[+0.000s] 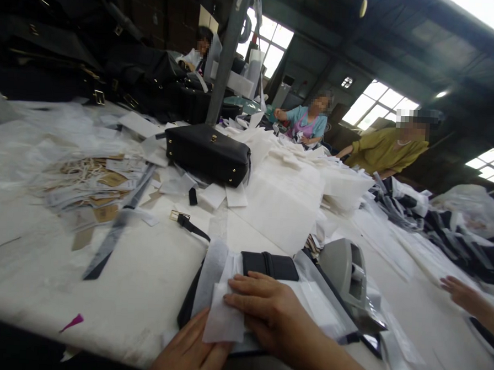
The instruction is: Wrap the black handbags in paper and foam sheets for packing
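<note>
A small thin white paper sheet [224, 319] lies over a black bag [189, 300] near the table's front edge. My left hand [192, 350] holds the sheet's lower left corner between thumb and fingers. Lying on the sheet's right side is my right hand [271, 308], its fingers stretched out fairly flat. Just beyond those fingertips shows a black flap with a loop [270, 265]. White wrapping paper [319, 307] covers part of the bag to the right. A black strap with a gold buckle [191, 223] sticks out at the upper left.
A grey tape dispenser [344, 273] stands at the right. Beyond are a finished black bag [209, 152], stacked white sheets [282, 192], and paper tags [106, 191]. Another person's hand [465, 296] reaches in from the right. Several co-workers sit behind; a post [229, 57] rises there.
</note>
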`<state>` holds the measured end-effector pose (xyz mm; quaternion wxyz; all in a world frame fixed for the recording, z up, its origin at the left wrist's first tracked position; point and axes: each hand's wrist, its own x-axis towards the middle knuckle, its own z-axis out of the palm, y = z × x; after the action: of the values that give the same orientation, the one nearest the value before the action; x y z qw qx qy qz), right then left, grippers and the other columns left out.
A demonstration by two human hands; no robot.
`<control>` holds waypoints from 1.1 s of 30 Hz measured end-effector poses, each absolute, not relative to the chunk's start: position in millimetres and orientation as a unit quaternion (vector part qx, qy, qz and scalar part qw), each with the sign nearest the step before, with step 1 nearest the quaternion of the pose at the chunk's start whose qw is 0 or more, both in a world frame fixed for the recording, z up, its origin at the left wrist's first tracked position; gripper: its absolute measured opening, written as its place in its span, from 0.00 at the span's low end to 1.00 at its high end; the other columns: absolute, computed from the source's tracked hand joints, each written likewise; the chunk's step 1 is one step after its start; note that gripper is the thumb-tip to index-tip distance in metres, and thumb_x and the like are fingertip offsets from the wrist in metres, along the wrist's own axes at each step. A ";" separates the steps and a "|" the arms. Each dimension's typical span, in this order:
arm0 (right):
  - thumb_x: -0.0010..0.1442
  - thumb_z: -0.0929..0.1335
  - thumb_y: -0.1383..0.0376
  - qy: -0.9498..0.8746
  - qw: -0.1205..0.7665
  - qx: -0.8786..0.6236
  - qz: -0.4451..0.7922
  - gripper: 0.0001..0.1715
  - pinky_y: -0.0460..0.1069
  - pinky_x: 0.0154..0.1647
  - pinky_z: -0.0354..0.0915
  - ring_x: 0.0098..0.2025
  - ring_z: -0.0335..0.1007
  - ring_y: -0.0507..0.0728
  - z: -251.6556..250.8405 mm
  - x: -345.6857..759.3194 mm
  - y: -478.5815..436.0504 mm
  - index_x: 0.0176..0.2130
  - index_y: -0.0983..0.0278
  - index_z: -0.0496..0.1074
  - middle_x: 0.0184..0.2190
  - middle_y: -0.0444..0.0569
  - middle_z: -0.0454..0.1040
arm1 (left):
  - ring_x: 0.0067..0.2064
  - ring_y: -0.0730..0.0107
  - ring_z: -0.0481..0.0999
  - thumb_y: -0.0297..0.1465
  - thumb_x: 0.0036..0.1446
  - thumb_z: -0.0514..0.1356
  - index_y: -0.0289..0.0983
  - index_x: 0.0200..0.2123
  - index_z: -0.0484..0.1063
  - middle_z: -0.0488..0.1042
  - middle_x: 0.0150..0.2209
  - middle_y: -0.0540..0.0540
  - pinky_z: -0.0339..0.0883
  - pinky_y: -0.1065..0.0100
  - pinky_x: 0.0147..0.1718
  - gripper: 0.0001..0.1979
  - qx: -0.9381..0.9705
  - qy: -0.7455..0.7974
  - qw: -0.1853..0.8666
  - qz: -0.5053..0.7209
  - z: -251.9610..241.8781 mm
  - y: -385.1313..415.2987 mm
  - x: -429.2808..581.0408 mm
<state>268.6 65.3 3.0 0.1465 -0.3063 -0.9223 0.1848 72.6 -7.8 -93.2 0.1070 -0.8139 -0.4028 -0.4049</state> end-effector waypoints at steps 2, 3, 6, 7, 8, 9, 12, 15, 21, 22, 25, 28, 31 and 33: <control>0.63 0.63 0.72 -0.914 0.157 -0.322 0.191 0.23 0.53 0.65 0.59 0.59 0.69 0.55 4.8 267.7 57.2 0.55 0.58 0.72 0.55 0.48 0.74 | 0.51 0.65 0.77 0.27 0.68 0.49 0.42 0.46 0.77 0.80 0.45 0.46 0.70 0.67 0.53 0.16 -0.810 -0.406 0.105 -0.410 -92.2 -7.9 74.7; 0.63 0.63 0.72 -0.911 0.158 -0.326 0.194 0.24 0.54 0.66 0.58 0.60 0.68 0.55 5.7 267.4 54.2 0.56 0.59 0.72 0.56 0.49 0.73 | 0.51 0.65 0.77 0.27 0.68 0.49 0.41 0.46 0.77 0.80 0.45 0.45 0.70 0.66 0.53 0.16 -0.807 -0.411 0.103 -0.412 -91.8 -8.0 75.6; 0.64 0.62 0.71 -0.911 0.154 -0.326 0.202 0.23 0.56 0.66 0.56 0.60 0.67 0.57 9.6 268.6 49.9 0.57 0.61 0.72 0.58 0.52 0.71 | 0.51 0.64 0.77 0.26 0.69 0.47 0.40 0.45 0.76 0.79 0.45 0.45 0.70 0.66 0.52 0.17 -0.799 -0.425 0.096 -0.414 -89.9 -9.0 77.1; 0.65 0.62 0.70 -0.911 0.150 -0.325 0.204 0.22 0.56 0.65 0.58 0.59 0.67 0.57 11.1 269.6 49.6 0.56 0.62 0.72 0.58 0.53 0.71 | 0.50 0.64 0.77 0.26 0.69 0.47 0.39 0.46 0.75 0.80 0.45 0.45 0.71 0.66 0.51 0.17 -0.800 -0.425 0.097 -0.412 -88.8 -9.3 77.0; 0.65 0.62 0.68 -0.912 0.147 -0.323 0.206 0.21 0.55 0.64 0.60 0.59 0.67 0.58 12.4 270.7 49.7 0.56 0.62 0.73 0.58 0.54 0.71 | 0.49 0.64 0.78 0.26 0.69 0.46 0.39 0.47 0.75 0.80 0.44 0.45 0.71 0.66 0.50 0.17 -0.803 -0.421 0.101 -0.409 -87.5 -9.5 76.7; 0.66 0.62 0.67 -0.913 0.144 -0.321 0.208 0.20 0.54 0.62 0.62 0.58 0.68 0.58 13.4 272.0 49.8 0.55 0.63 0.73 0.57 0.54 0.71 | 0.48 0.64 0.78 0.27 0.70 0.46 0.38 0.48 0.74 0.80 0.44 0.45 0.72 0.66 0.49 0.17 -0.806 -0.416 0.106 -0.407 -86.2 -9.7 76.4; 0.67 0.63 0.66 -0.917 0.145 -0.308 0.208 0.19 0.51 0.57 0.65 0.55 0.69 0.57 13.9 275.0 49.3 0.55 0.64 0.74 0.55 0.54 0.71 | 0.45 0.64 0.79 0.32 0.71 0.45 0.35 0.48 0.72 0.79 0.43 0.44 0.73 0.65 0.47 0.16 -0.810 -0.412 0.110 -0.403 -84.1 -10.6 75.8; 0.68 0.63 0.65 -0.926 0.155 -0.290 0.185 0.19 0.51 0.56 0.65 0.52 0.70 0.57 11.0 276.2 47.7 0.55 0.63 0.73 0.54 0.54 0.72 | 0.47 0.64 0.78 0.35 0.70 0.48 0.33 0.49 0.69 0.77 0.45 0.41 0.73 0.66 0.47 0.15 -0.800 -0.426 0.089 -0.413 -86.5 -13.7 76.8; 0.67 0.64 0.64 -0.944 0.163 -0.262 0.121 0.18 0.58 0.59 0.60 0.52 0.70 0.59 -0.3 278.9 44.7 0.54 0.63 0.73 0.53 0.55 0.72 | 0.54 0.62 0.73 0.37 0.67 0.53 0.33 0.57 0.63 0.67 0.54 0.35 0.73 0.67 0.47 0.20 -0.758 -0.454 0.070 -0.463 -92.9 -19.4 80.4; 0.67 0.64 0.64 -0.945 0.164 -0.260 0.113 0.18 0.59 0.61 0.59 0.53 0.70 0.59 -2.3 279.6 44.3 0.54 0.63 0.73 0.53 0.55 0.72 | 0.56 0.60 0.72 0.37 0.66 0.54 0.33 0.58 0.61 0.64 0.56 0.33 0.73 0.65 0.48 0.21 -0.756 -0.452 0.069 -0.469 -92.7 -19.6 80.6; 0.66 0.64 0.64 -0.948 0.169 -0.251 0.093 0.18 0.60 0.62 0.57 0.55 0.69 0.60 -6.7 280.8 43.8 0.54 0.64 0.73 0.54 0.56 0.72 | 0.61 0.54 0.66 0.36 0.64 0.57 0.31 0.60 0.60 0.62 0.60 0.31 0.69 0.58 0.55 0.24 -0.761 -0.449 0.074 -0.463 -91.4 -19.4 80.4; 0.66 0.64 0.65 -0.951 0.171 -0.242 0.083 0.16 0.57 0.59 0.61 0.53 0.70 0.58 -6.2 280.0 45.0 0.50 0.66 0.75 0.51 0.56 0.74 | 0.61 0.53 0.65 0.31 0.63 0.60 0.33 0.55 0.65 0.68 0.56 0.35 0.64 0.54 0.59 0.19 -0.782 -0.425 0.086 -0.447 -91.1 -19.2 78.9; 0.67 0.64 0.65 -0.953 0.167 -0.239 0.075 0.14 0.57 0.58 0.61 0.53 0.71 0.57 -2.1 279.4 44.6 0.48 0.66 0.75 0.50 0.55 0.75 | 0.57 0.58 0.70 0.31 0.64 0.59 0.34 0.50 0.67 0.74 0.50 0.39 0.66 0.58 0.57 0.13 -0.798 -0.401 0.099 -0.440 -92.7 -19.7 76.9; 0.68 0.63 0.65 -0.951 0.177 -0.247 0.054 0.15 0.60 0.62 0.59 0.56 0.69 0.58 -1.2 281.2 38.1 0.50 0.65 0.74 0.53 0.54 0.74 | 0.54 0.59 0.72 0.34 0.65 0.57 0.34 0.50 0.68 0.75 0.48 0.40 0.69 0.60 0.54 0.13 -0.801 -0.404 0.109 -0.427 -93.8 -20.2 76.2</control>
<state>281.2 38.1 -1.2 0.1766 -0.2470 -0.9512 0.0544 76.2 -20.2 -93.8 0.1088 -0.8011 -0.4045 -0.4275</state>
